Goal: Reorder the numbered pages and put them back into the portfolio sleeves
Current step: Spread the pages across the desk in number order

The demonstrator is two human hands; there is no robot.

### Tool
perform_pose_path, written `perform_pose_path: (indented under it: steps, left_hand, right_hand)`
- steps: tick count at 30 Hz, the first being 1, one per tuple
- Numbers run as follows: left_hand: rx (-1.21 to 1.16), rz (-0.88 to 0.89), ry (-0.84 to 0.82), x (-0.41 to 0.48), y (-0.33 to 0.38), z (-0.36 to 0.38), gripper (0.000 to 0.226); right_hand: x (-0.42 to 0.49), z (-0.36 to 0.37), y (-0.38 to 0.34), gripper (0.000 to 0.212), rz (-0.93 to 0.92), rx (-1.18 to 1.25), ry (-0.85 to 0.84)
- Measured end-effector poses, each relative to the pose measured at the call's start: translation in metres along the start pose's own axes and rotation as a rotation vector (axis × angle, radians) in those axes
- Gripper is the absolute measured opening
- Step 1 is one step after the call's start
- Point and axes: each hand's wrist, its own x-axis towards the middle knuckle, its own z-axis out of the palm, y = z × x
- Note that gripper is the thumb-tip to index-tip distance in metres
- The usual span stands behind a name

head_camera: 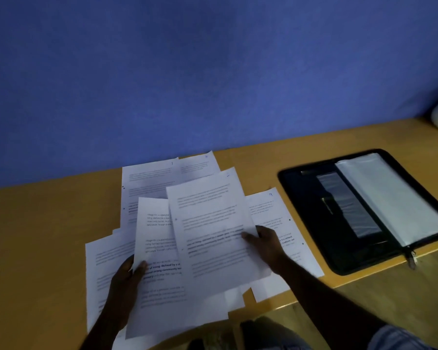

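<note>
The wooden desk [36, 236] carries the black portfolio [311, 223], lying open at the right with its clear sleeves [390, 195] exposed, well apart from the spread pages [147, 180]. The left hand [125, 279] grips the lower sheet [159, 281], thumb on top. The right hand [266, 245] pinches the overlapping upper sheet [210, 223], its fingers hidden beneath. The print is blurred, and most page numbers are covered.

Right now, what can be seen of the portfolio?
The portfolio lies open and flat on the table, right of the pages, close to the front edge. It is black, with rounded corners and a zip round its rim; the zip pull sits at the near edge. Its left half carries a glossy clear strip; the right half holds pale translucent sleeves. Only the table touches it.
</note>
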Motion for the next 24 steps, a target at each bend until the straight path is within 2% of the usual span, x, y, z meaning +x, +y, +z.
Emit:
perform_pose_path:
  steps: [7,10,13,16,19,24]
  left_hand:
    - [-0.017,-0.029,0.080,0.023,0.007,0.021,0.028]
    - [-0.033,-0.048,0.107,0.031,0.010,0.030,0.028]
    - [-0.035,-0.064,0.148,0.040,0.007,0.039,0.028]
    - [-0.048,-0.093,0.168,0.044,0.005,0.043,0.027]
    - [-0.068,-0.112,0.179,0.044,0.006,0.042,0.024]
    - [-0.074,-0.114,0.219,0.041,0.010,0.026,0.018]
  right_hand:
    - [0.078,-0.064,-0.013,0.009,0.006,0.079,0.098]
    - [0.110,-0.085,-0.022,0.013,0.021,0.065,0.117]
    - [0.142,-0.101,-0.027,0.008,0.017,-0.004,0.126]
    - [0.168,-0.103,-0.026,0.006,0.023,-0.078,0.110]
    - [0.187,-0.093,-0.032,0.015,-0.010,-0.142,0.089]
    - [0.200,-0.060,-0.048,0.019,-0.018,-0.127,0.014]
